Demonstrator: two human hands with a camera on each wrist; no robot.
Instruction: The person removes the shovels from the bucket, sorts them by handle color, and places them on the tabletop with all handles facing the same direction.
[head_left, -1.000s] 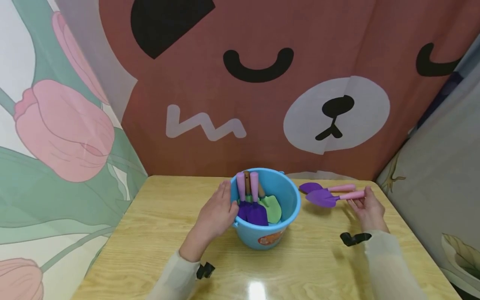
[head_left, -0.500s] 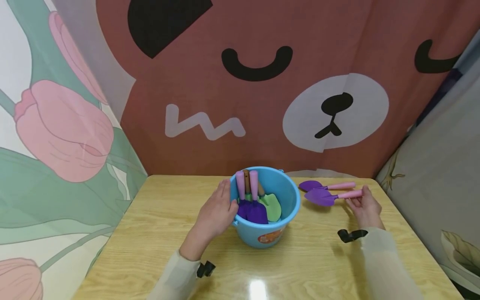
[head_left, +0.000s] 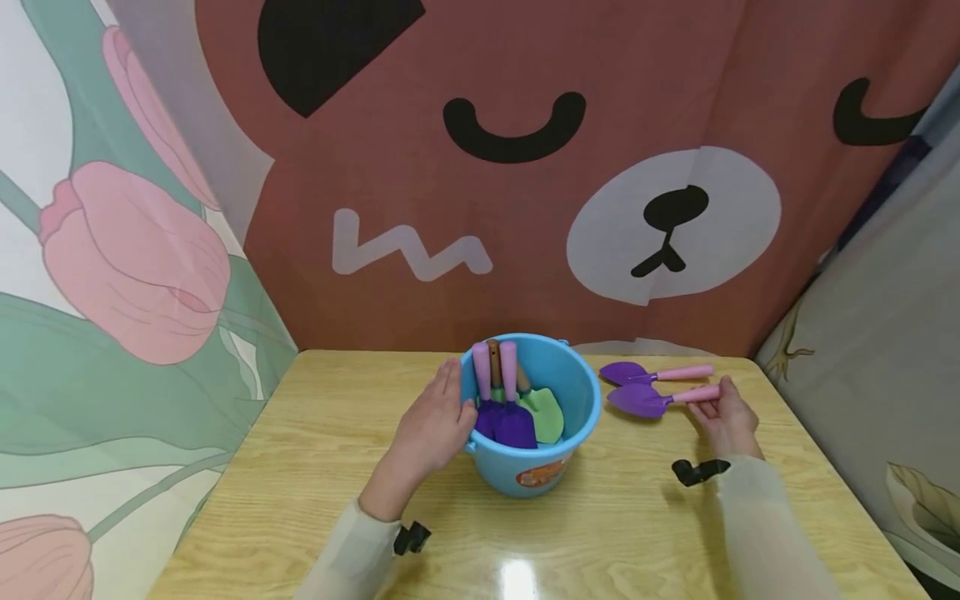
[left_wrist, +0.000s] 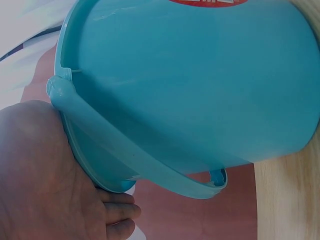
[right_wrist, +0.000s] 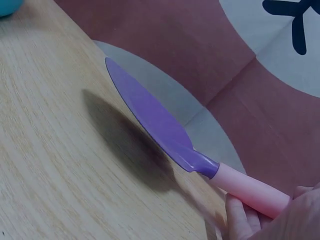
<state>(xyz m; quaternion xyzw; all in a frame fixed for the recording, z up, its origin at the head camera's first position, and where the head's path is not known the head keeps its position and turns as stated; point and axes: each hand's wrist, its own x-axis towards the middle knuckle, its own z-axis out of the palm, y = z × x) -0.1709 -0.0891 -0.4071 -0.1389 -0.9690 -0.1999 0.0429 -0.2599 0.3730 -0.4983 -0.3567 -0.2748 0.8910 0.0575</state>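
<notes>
My right hand [head_left: 726, 417] pinches the pink handle of a trowel [head_left: 638, 401] with a purple blade. In the right wrist view, the held trowel [right_wrist: 155, 120] hangs just above the wood, its shadow beneath. Behind it, a second purple trowel [head_left: 622, 372] with a pink handle lies on the table. My left hand [head_left: 429, 421] rests against the left rim of a light blue bucket [head_left: 517, 475]; its fingers look straight, and the palm of the left hand [left_wrist: 45, 170] touches the rim. Inside the bucket stand two purple shovels [head_left: 514, 425] with pink handles and green-bladed tools [head_left: 545, 415] with brown handles.
A wooden table [head_left: 315, 467] carries everything. Its back edge meets a brown bear-print curtain [head_left: 375, 317]. A flower-print curtain [head_left: 135, 275] hangs at the left, a grey one [head_left: 885, 350] at the right. The bucket's handle [left_wrist: 135, 155] hangs down its side.
My right hand has shifted a little left with the trowel, and its handle sits slightly lower. The left hand and the bucket have stayed put.
</notes>
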